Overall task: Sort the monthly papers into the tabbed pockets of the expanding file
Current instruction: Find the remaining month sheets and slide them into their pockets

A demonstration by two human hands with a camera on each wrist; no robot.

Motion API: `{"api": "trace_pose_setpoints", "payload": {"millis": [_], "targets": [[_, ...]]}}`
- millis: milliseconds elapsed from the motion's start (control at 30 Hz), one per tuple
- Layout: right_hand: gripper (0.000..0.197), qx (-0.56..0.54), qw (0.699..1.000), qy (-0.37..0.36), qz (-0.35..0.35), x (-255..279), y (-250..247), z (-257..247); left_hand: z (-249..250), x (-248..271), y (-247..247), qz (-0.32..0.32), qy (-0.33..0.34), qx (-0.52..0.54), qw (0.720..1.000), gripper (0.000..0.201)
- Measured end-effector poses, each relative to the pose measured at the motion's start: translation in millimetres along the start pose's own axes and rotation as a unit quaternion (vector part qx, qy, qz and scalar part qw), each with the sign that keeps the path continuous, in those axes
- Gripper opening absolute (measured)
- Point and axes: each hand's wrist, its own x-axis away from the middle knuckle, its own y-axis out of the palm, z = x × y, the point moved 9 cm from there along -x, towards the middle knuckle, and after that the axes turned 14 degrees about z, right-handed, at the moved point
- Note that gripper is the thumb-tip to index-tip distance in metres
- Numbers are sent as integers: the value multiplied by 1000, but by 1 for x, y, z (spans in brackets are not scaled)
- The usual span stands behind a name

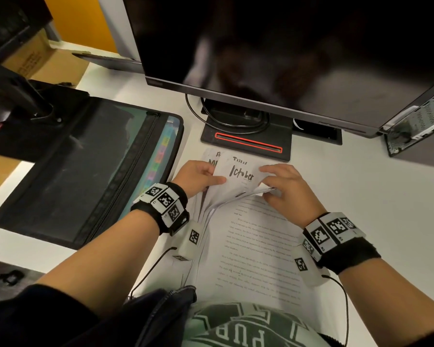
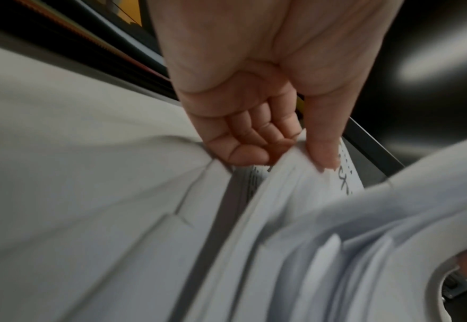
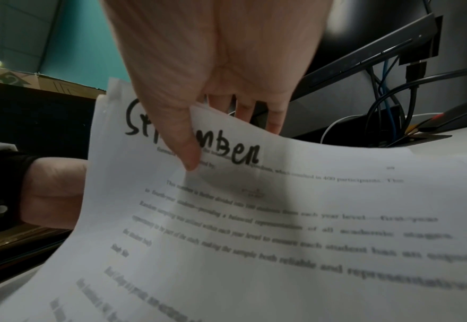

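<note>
- Head view: left hand [image 1: 198,176] and right hand [image 1: 283,184] each pinch sheets of the paper stack [image 1: 251,246] on the counter [image 1: 361,196]; peel one month at a time. The expanding file [image 1: 90,166] lies open at left, no papers visible inside.
- Left wrist: thumb [image 2: 320,150] and curled fingers [image 2: 243,150] clamp the fanned papers' edge.
- Right wrist: thumb [image 3: 182,143] pinches the "September" sheet [image 3: 282,217]; read headings before filing.

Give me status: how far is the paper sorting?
Early, by the look of it. No sheet visibly sits in the expanding file, lying beside the papers; its pockets are hard to see. The left hand holds lifted sheets, "October" sheet on top; the right hand pinches a "September" sheet. The stack remains unsorted.
</note>
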Motion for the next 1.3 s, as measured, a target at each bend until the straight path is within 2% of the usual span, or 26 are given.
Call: {"api": "trace_pose_setpoints", "payload": {"millis": [67,133,233,300,400,500,600,667,733,800,867,1000,1200,1300], "targets": [[14,-13,999,14,-27,0,3,1,-2,3,5,-27,-22,17,999,38],[16,-25,998,30,-56,0,8,1,-4,6,11,-53,-46,51,996,38],[24,-43,995,40,-84,0,11,0,-1,10,15,-68,-79,106,989,13],[30,-47,995,34,-84,-1,10,-3,1,11,15,-74,-85,107,988,5],[25,-64,995,32,-74,-1,6,-7,4,9,9,-50,-80,104,990,17],[26,-93,993,24,-63,0,3,-12,3,6,4,-17,-82,112,990,19],[22,-101,990,78,-54,1,-1,-5,2,6,2,-3,-77,117,990,24],[37,-93,988,112,-55,3,-2,0,2,7,3,-9,-71,112,991,20],[62,-83,987,121,-60,2,0,0,5,8,4,-13,-60,101,993,20],[72,-63,988,116,-74,0,2,-1,8,9,6,-20,-50,87,995,21],[68,-37,990,107,-81,-1,3,-1,12,12,10,-36,-42,86,995,22],[53,-43,995,83,-33,0,-3,1,13,12,7,-20,-34,73,997,26],[26,-61,998,25,18,6,-7,2,3,8,3,-10,-76,74,994,21],[17,-22,1000,2,18,3,-10,-3,6,8,5,-15,-56,67,996,22]]}}
